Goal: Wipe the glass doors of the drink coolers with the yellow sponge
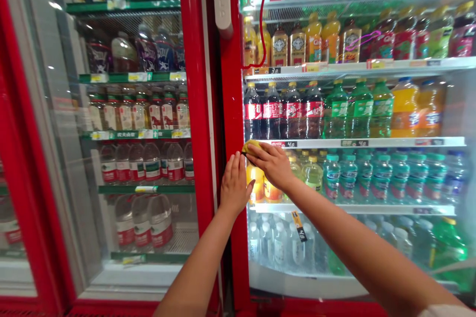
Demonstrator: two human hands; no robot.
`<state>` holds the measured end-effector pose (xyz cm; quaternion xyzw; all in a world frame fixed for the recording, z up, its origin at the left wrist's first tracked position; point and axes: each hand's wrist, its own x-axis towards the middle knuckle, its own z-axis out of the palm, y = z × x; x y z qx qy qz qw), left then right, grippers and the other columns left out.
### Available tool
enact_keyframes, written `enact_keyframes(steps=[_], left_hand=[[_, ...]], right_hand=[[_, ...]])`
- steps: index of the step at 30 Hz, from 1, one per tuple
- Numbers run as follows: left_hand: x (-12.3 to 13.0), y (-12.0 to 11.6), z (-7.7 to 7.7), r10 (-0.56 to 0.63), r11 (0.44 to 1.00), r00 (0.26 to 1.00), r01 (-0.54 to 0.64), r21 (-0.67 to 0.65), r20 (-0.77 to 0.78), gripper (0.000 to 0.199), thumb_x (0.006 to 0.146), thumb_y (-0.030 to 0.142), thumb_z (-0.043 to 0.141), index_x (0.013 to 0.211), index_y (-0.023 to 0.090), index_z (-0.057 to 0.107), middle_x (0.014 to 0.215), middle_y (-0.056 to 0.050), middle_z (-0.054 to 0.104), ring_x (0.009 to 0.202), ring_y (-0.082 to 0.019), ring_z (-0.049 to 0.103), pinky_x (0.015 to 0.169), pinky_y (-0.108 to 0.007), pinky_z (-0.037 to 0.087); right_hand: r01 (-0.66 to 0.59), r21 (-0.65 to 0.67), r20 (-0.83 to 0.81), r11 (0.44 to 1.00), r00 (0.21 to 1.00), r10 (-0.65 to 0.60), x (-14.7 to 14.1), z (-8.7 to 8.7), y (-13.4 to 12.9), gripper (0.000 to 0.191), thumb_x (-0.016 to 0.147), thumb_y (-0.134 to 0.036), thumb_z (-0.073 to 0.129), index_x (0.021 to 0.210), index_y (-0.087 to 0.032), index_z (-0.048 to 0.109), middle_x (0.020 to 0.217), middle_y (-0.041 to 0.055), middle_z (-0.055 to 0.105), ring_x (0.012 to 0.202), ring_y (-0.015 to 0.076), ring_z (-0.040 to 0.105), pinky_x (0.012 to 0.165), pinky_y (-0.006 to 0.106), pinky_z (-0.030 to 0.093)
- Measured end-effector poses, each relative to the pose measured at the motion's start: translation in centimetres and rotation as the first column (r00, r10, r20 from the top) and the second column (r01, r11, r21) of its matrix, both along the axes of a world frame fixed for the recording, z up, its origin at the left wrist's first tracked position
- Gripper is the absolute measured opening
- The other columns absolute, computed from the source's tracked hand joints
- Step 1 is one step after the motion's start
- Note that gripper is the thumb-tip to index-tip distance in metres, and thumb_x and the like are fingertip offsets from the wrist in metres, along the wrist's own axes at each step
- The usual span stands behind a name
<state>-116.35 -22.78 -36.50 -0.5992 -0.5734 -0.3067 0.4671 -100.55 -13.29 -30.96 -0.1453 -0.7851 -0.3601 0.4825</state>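
My right hand [273,163] presses a yellow cloth [252,145] against the left edge of the glass door of the right fridge, its fingers bent over the cloth. Just to its left, my left hand [235,183] lies flat on the red door frame [232,109], fingers stretched upward and thumb apart, holding nothing. The fingertips of both hands are close together near a small dark spot beside the cloth. Orange drink bottles [273,191] show through the glass behind my hands.
A white door handle [223,0] juts out above my hands. Shelves of cola bottles [292,109] and teal-capped bottles [348,176] stand behind the glass. On the left is another red-framed fridge with large water bottles [160,220]. A tilted price tag [298,226] hangs low on the right.
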Motion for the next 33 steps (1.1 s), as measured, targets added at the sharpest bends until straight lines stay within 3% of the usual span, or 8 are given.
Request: enact_keyframes(steps=[6,9,11,19,21,24,27,33], left_hand=[[-0.5,-0.8,-4.7,0.026,1.0,0.999,-0.026,0.008,0.022,0.084,0.097,0.031,0.053,0.164,0.011,0.006,0.167,-0.019,0.031,0.155,-0.033,0.028,0.123,-0.049,0.034],[-0.6,-1.1,-6.1,0.032,0.999,0.999,-0.031,-0.019,0.019,0.083,0.096,0.03,0.053,0.164,0.011,0.009,0.166,-0.019,0.032,0.155,-0.033,0.028,0.122,-0.048,0.036],[-0.4,-1.0,-5.5,0.032,0.999,0.999,-0.031,-0.026,0.022,0.084,0.096,0.031,0.054,0.164,0.01,0.01,0.167,-0.019,0.031,0.156,-0.032,0.026,0.123,-0.048,0.034],[1.0,1.1,1.5,-0.004,0.999,1.0,0.003,0.045,0.016,0.092,0.094,0.03,0.057,0.164,0.01,0.001,0.169,-0.019,0.023,0.158,-0.034,0.018,0.127,-0.051,0.026],[1.1,1.3,1.8,-0.017,0.998,1.0,0.016,0.059,0.015,0.093,0.094,0.03,0.058,0.164,0.01,0.0,0.169,-0.019,0.023,0.158,-0.033,0.018,0.127,-0.051,0.026],[0.9,1.3,1.1,-0.006,0.998,1.0,0.006,0.069,0.012,0.091,0.095,0.031,0.056,0.164,0.011,0.0,0.169,-0.019,0.024,0.158,-0.032,0.019,0.127,-0.052,0.027],[0.7,1.2,0.3,0.018,0.998,1.0,-0.017,0.063,-0.006,0.086,0.096,0.029,0.053,0.164,0.012,0.002,0.169,-0.017,0.026,0.158,-0.03,0.02,0.127,-0.051,0.027],[1.7,2.2,1.7,0.03,0.997,0.999,-0.028,0.073,-0.035,0.072,0.098,0.024,0.051,0.162,0.011,0.02,0.167,-0.017,0.029,0.158,-0.03,0.019,0.128,-0.052,0.025]], right_hand=[[-0.054,0.128,0.187,0.99,0.982,0.029,1.2,-6.8,-1.0,0.029,0.101,-0.028,0.061,0.127,-0.038,0.07,0.145,-0.0095,0.063,0.127,0.0212,0.057,0.093,0.036,0.045],[-0.081,0.173,0.276,0.982,0.961,0.03,1.7,-8.1,-1.3,0.025,0.101,-0.029,0.061,0.122,-0.037,0.072,0.142,-0.0103,0.065,0.124,0.0204,0.059,0.09,0.035,0.046],[-0.071,0.151,0.282,0.986,0.959,0.026,1.3,-6.7,-1.3,0.027,0.101,-0.03,0.06,0.124,-0.038,0.071,0.144,-0.0104,0.064,0.125,0.0198,0.057,0.09,0.035,0.046],[0.022,0.036,-0.065,0.999,0.998,-0.019,0.0,5.1,0.3,0.036,0.101,-0.023,0.057,0.132,-0.038,0.068,0.149,-0.0057,0.059,0.127,0.0252,0.054,0.091,0.04,0.042],[0.036,0.034,-0.173,0.999,0.984,-0.029,0.7,4.3,0.6,0.038,0.101,-0.02,0.055,0.134,-0.037,0.066,0.151,-0.0041,0.058,0.127,0.026,0.052,0.091,0.04,0.041],[0.063,0.034,-0.336,0.997,0.941,-0.048,1.4,0.1,0.6,0.042,0.101,-0.016,0.052,0.137,-0.033,0.064,0.15,0.0007,0.058,0.128,0.0264,0.051,0.095,0.041,0.039],[0.082,0.101,-0.31,0.992,0.949,-0.047,0.7,-3.0,0.2,0.041,0.101,-0.016,0.051,0.136,-0.033,0.065,0.147,0.0002,0.062,0.129,0.0246,0.05,0.096,0.039,0.038],[0.107,0.1,-0.238,0.989,0.968,-0.081,0.7,1.6,0.3,0.042,0.1,-0.019,0.055,0.135,-0.04,0.064,0.149,-0.0064,0.059,0.129,0.0229,0.051,0.093,0.037,0.037]])
